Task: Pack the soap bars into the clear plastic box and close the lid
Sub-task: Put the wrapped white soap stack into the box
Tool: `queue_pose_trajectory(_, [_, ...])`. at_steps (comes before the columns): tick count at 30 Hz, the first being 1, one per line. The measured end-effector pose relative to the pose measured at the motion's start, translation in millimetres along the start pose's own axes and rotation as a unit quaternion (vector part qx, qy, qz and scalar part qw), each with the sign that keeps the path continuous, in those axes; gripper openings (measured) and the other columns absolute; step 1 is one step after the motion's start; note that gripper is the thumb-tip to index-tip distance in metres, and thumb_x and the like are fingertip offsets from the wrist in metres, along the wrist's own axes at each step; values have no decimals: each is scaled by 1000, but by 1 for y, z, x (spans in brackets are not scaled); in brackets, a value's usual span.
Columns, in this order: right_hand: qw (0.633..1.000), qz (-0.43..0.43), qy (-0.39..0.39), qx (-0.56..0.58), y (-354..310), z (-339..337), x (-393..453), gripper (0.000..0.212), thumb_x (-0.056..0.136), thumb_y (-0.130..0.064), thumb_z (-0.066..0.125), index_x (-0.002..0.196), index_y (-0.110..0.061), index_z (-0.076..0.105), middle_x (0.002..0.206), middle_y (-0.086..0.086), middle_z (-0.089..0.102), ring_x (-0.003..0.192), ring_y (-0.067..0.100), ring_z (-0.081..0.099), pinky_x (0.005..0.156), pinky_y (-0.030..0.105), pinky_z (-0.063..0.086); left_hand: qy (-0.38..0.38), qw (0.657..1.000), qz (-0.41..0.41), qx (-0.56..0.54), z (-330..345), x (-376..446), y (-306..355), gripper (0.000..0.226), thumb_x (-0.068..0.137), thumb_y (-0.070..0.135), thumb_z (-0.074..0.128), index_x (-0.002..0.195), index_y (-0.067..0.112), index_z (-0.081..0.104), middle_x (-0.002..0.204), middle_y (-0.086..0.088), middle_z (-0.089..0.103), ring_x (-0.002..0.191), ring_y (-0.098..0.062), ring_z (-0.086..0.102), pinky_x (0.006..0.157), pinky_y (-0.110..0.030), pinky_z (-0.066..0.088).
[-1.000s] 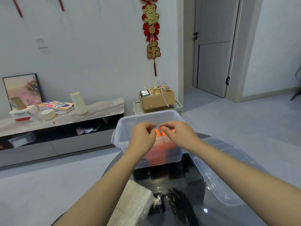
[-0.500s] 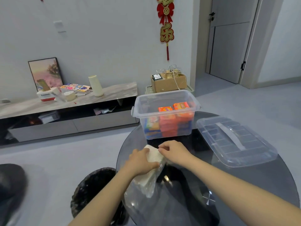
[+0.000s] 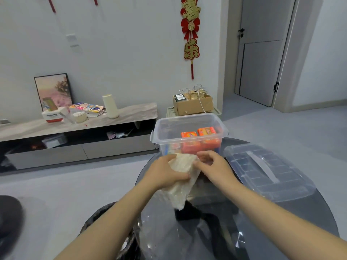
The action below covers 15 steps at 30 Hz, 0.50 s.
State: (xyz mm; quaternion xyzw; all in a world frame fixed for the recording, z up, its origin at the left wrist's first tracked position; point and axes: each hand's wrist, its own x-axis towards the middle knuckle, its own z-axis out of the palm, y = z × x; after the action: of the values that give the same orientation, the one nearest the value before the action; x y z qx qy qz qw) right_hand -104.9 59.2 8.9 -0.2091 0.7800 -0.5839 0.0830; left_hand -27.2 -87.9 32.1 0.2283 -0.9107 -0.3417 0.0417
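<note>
The clear plastic box point(image 3: 189, 119) stands open at the far edge of the round dark glass table point(image 3: 281, 231), with orange soap bars point(image 3: 200, 136) stacked inside. Its clear lid point(image 3: 266, 169) lies flat on the table to the right. Just in front of the box, both hands hold a pale wrapped pack of soap bars point(image 3: 183, 182), raised and tilted off the table. My left hand point(image 3: 163, 172) grips its left side. My right hand point(image 3: 214, 168) pinches its top right corner.
A dark woven bin point(image 3: 97, 218) sits on the floor below the table's left edge. Beyond are a low TV cabinet point(image 3: 78, 132) with small items and a cardboard box point(image 3: 193, 104) on a crate. A door point(image 3: 261, 49) stands at the back right.
Both hands left the box, where they had set orange bars, came back to the near table and took the pale wrapped pack. They have since lifted it toward the box.
</note>
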Motion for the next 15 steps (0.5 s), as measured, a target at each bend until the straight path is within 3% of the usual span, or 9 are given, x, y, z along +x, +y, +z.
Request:
queue_pose_trajectory(2, [999,-17,25,31,-20,-8,11,27,81,-21,67,108,-20,60,94,-12,60,83,-5,54,68,13,43,16,999,3,-44,-16,13,20,86,57,47,77,135,31,46,123,1,56,102,-16,57,79,-25,42])
queue_pose_trajectory(6, [997,-38,49,37,-55,-20,48,32,86,-20,60,117,-15,63,110,-2,65,102,12,59,92,29,48,35,990,-2,-137,-42,45,54,79,61,41,80,133,25,51,117,-4,61,98,-19,62,84,-28,49])
queue_pose_trajectory(10, [997,-18,26,66,-67,-20,95,34,90,-16,49,121,-16,63,116,2,65,108,17,60,100,39,47,94,980,-10,-173,-53,84,72,53,61,39,78,110,21,65,96,-2,65,87,-20,65,82,-33,52])
queue_pose_trajectory(12, [995,14,-3,102,-68,-14,118,26,92,-17,45,102,-16,70,91,2,63,84,15,58,83,36,53,127,982,-4,-138,-52,104,75,47,63,39,77,102,17,66,78,3,63,77,-18,61,73,-32,51])
queue_pose_trajectory(13, [991,40,-22,127,-68,-11,128,25,92,-19,44,87,-17,68,78,2,57,68,15,52,69,32,50,141,984,-3,-113,-49,115,75,53,64,42,75,108,13,64,80,2,65,81,-20,62,75,-32,50])
queue_pose_trajectory(15, [978,83,-69,176,-63,-6,149,31,95,-26,40,71,-17,58,67,3,47,55,15,41,59,26,42,163,985,-15,-53,-45,136,74,64,63,51,72,114,14,61,101,-4,70,98,-25,64,82,-33,50])
